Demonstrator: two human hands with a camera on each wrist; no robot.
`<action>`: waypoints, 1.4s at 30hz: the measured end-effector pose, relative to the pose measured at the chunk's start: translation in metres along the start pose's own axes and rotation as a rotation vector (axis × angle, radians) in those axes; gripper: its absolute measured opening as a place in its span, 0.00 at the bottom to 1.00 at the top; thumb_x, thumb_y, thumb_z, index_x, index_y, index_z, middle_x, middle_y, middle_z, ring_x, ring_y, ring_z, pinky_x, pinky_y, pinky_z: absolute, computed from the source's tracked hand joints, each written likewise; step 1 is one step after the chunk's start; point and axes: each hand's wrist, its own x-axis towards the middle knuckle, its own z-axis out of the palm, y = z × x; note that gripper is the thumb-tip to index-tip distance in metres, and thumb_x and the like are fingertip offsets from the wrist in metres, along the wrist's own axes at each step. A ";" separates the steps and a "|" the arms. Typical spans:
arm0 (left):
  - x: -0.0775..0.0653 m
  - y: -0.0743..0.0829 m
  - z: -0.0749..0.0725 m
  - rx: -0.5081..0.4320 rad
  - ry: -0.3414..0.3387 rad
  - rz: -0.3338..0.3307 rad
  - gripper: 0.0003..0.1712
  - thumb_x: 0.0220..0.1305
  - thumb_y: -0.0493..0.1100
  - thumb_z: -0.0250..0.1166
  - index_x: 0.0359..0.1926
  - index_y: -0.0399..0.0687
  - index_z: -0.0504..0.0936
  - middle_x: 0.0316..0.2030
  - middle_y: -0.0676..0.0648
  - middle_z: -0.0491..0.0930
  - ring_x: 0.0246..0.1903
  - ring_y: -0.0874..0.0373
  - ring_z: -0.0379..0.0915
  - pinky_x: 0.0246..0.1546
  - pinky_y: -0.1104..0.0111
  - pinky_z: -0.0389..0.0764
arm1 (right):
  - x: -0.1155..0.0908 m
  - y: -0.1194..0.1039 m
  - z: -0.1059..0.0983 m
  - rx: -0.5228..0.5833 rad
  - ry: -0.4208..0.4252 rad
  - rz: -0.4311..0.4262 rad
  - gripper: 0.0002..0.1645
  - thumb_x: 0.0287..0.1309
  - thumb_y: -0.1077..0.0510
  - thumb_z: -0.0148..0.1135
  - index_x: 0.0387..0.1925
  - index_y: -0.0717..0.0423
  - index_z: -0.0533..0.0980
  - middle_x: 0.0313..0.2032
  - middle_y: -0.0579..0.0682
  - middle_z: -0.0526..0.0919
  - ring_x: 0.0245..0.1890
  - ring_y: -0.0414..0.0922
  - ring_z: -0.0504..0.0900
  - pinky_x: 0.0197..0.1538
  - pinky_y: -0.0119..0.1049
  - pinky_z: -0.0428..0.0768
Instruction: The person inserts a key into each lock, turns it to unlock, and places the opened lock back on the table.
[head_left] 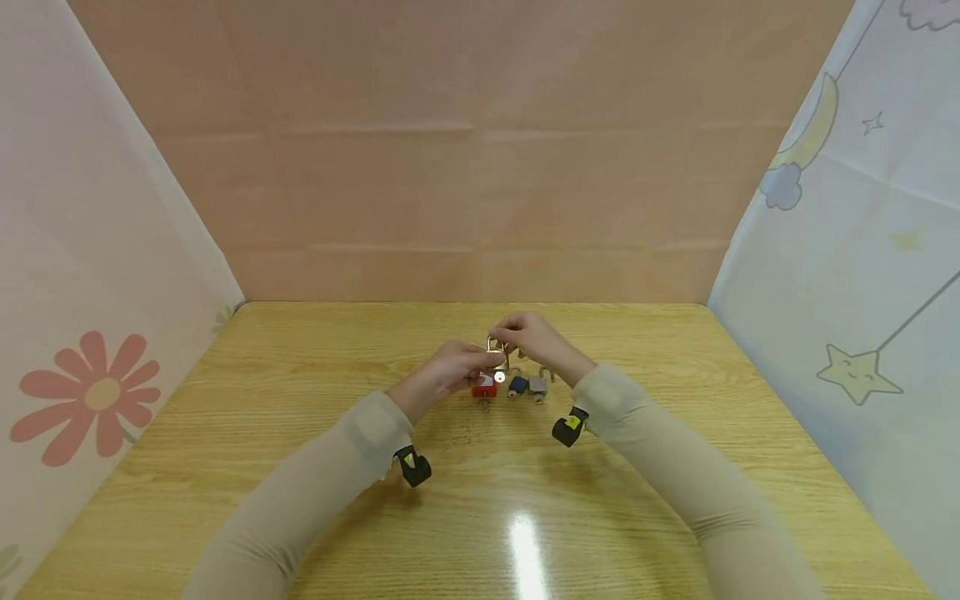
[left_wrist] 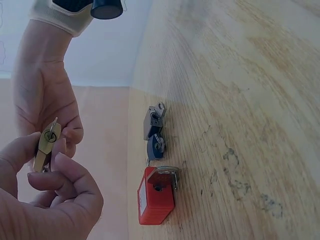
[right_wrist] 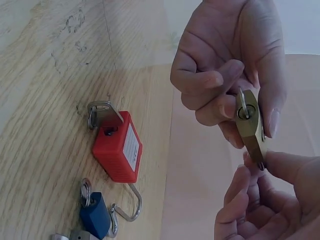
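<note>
My left hand point(head_left: 453, 367) grips the body of a brass padlock point(right_wrist: 250, 125) between thumb and fingers, above the table. A key point(left_wrist: 53, 127) stands in the lock's keyhole. From the other side my right hand point(head_left: 534, 340) pinches the padlock's shackle point(head_left: 491, 340) with thumb and fingertips. Fingers partly cover the shackle, so I cannot tell whether it is locked. Below the hands lie a red padlock point(right_wrist: 117, 150) with a white label, a blue padlock point(right_wrist: 95, 220) and a grey padlock point(head_left: 537, 385). The blue one's shackle is swung out. Keys sit in the red and blue ones.
The wooden table point(head_left: 480, 492) carries the padlocks near its middle, with dark scribble-like marks point(left_wrist: 235, 170) on its surface. A plain orange-brown panel point(head_left: 480, 167) rises behind it. Patterned white panels stand at the left point(head_left: 150, 275) and right point(head_left: 847, 250).
</note>
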 end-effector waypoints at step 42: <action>0.004 -0.005 -0.009 0.031 0.044 -0.020 0.14 0.64 0.45 0.66 0.39 0.36 0.83 0.28 0.51 0.81 0.30 0.59 0.73 0.38 0.68 0.76 | -0.006 0.008 -0.007 0.526 -0.087 0.083 0.22 0.71 0.68 0.45 0.63 0.73 0.66 0.55 0.68 0.77 0.38 0.37 0.83 0.51 0.33 0.80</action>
